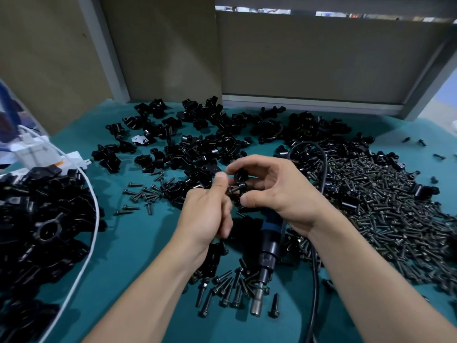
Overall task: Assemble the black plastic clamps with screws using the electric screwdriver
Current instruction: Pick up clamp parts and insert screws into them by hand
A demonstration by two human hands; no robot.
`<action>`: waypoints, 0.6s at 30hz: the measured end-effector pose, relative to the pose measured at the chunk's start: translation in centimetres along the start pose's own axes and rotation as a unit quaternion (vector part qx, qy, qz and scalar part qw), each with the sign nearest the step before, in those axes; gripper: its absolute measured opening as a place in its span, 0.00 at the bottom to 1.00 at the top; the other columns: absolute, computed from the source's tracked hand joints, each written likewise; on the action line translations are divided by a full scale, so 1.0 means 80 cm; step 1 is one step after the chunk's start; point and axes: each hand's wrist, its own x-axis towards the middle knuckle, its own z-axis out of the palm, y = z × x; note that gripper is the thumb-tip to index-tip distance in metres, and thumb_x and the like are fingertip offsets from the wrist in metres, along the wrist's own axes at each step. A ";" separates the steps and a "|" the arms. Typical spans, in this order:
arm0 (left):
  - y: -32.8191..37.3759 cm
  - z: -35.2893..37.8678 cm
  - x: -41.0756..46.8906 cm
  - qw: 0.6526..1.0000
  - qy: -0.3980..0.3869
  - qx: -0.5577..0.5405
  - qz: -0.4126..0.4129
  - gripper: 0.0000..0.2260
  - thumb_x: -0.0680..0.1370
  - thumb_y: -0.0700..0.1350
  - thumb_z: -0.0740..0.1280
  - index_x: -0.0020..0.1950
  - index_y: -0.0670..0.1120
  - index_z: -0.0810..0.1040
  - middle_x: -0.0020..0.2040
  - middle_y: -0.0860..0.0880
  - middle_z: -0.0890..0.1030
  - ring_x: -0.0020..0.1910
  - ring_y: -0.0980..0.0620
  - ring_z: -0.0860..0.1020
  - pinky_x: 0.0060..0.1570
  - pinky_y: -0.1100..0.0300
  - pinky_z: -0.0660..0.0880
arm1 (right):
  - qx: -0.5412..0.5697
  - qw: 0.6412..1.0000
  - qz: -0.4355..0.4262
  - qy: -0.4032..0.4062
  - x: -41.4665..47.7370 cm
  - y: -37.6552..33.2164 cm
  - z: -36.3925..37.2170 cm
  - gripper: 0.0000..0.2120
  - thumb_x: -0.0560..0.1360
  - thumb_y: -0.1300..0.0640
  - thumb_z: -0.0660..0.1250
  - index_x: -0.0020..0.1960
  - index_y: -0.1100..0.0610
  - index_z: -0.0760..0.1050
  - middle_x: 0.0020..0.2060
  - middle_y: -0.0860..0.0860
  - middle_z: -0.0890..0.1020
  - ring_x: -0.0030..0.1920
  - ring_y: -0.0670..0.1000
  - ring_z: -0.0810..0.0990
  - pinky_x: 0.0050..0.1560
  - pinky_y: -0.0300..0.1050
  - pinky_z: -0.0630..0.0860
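Both my hands are raised over the middle of the teal worktop, fingertips meeting. My right grip grasps a black clamp piece between curled forefinger and thumb. My left grip is curled too, its thumb up against a screw that lies crosswise just under the clamp piece; it seems to pinch that screw, though my fingers hide the contact.

The electric screwdriver lies on the worktop under my right wrist, its metal tip pointing toward the near edge, among loose screws. Its black cable loops away to the far side.

A broad heap of screws covers the right side. Unassembled clamp parts are scattered across the far side, and another heap of black parts sits at the near left, with a white cord curving along it.
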 end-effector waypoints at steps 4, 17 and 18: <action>-0.002 -0.004 0.003 0.996 -0.015 -0.077 0.037 0.17 0.85 0.53 0.63 0.45 0.48 0.88 0.39 0.42 0.87 0.29 0.53 0.77 0.26 0.64 0.72 | 0.048 0.998 -0.009 0.028 0.000 0.003 -0.007 0.24 0.66 0.75 0.75 0.59 0.59 0.83 0.59 0.57 0.85 0.60 0.62 0.84 0.65 0.59 0.79; 0.001 0.006 -0.002 1.000 -0.006 -0.020 0.017 0.28 0.86 0.51 0.58 0.25 0.51 0.65 0.22 0.51 0.62 0.22 0.53 0.60 0.26 0.62 0.60 | 0.015 0.999 -0.004 -0.037 -0.001 -0.001 -0.007 0.25 0.67 0.78 0.74 0.61 0.61 0.81 0.59 0.55 0.85 0.60 0.52 0.84 0.64 0.52 0.80; 0.003 0.005 -0.003 0.999 -0.026 -0.041 -0.022 0.29 0.86 0.54 0.58 0.24 0.51 0.65 0.21 0.50 0.61 0.21 0.52 0.60 0.26 0.63 0.61 | 0.025 0.999 -0.003 -0.038 -0.001 -0.001 -0.007 0.25 0.66 0.78 0.73 0.60 0.61 0.81 0.59 0.55 0.85 0.59 0.52 0.84 0.64 0.55 0.79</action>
